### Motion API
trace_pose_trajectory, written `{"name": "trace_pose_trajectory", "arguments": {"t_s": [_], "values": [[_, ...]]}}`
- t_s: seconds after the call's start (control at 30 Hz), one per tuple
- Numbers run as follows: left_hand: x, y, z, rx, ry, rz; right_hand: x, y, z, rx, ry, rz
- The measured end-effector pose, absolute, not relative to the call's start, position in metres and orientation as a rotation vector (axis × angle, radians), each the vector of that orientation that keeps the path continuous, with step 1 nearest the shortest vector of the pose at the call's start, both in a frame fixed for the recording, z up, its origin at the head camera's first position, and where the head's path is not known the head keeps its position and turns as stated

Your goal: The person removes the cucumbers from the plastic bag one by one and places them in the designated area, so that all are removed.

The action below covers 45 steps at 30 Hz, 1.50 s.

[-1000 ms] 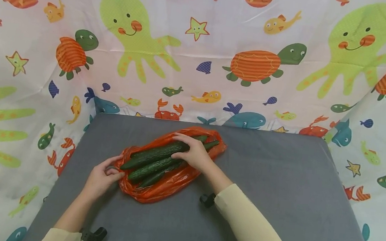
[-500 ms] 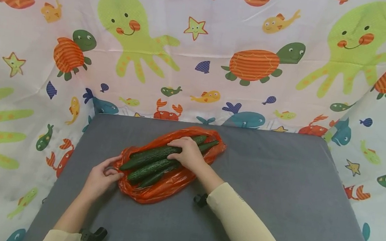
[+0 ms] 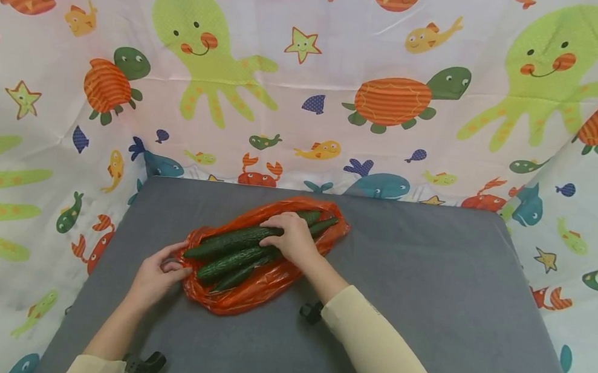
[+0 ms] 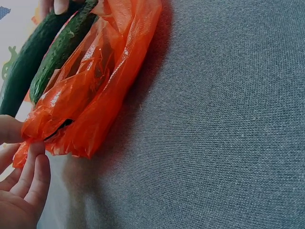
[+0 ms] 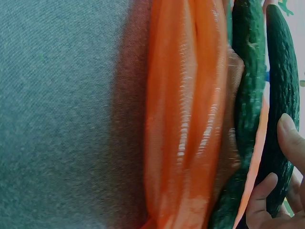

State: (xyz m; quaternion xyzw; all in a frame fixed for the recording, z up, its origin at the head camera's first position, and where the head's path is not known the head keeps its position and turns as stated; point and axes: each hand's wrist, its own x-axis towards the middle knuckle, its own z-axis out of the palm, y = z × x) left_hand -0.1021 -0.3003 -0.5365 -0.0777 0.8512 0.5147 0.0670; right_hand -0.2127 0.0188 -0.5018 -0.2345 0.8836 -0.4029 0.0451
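In the head view, an orange plastic bag (image 3: 265,295) lies slanted on the table, its mouth spread wide around several dark green cucumbers. My right hand (image 3: 295,241) grips the rear cucumber (image 3: 227,244) from above, near its middle. The right wrist view shows thumb and fingers on either side of that cucumber (image 5: 282,71), with a gap between it and the neighbouring cucumber (image 5: 249,95). At the bag's left end, my left hand (image 3: 153,280) pinches the gathered plastic edge; the left wrist view shows the bag (image 4: 71,102) held between thumb and fingers.
A grey cloth-covered table (image 3: 429,303) extends to the right and front of the bag. Behind and at both sides hangs a white curtain (image 3: 285,3) printed with sea animals. A black wrist camera (image 3: 146,365) sits under the left forearm.
My right hand has shifted slightly left along the rear cucumber and closed around it. That cucumber's left end has risen a little. My left hand stays at the bag's edge.
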Motion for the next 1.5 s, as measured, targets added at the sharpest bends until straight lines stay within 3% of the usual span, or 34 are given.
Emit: {"name": "trace_pose_trajectory", "arguments": {"t_s": [0.5, 1.5], "values": [[-0.093, -0.282, -0.5, -0.242, 2.527, 1.55, -0.211, 0.049, -0.481, -0.714, 2.753, -1.331], [-0.099, -0.297, -0.539, -0.227, 2.557, 1.543, -0.223, 0.161, -0.498, -0.387, 2.819, -1.398]]}}
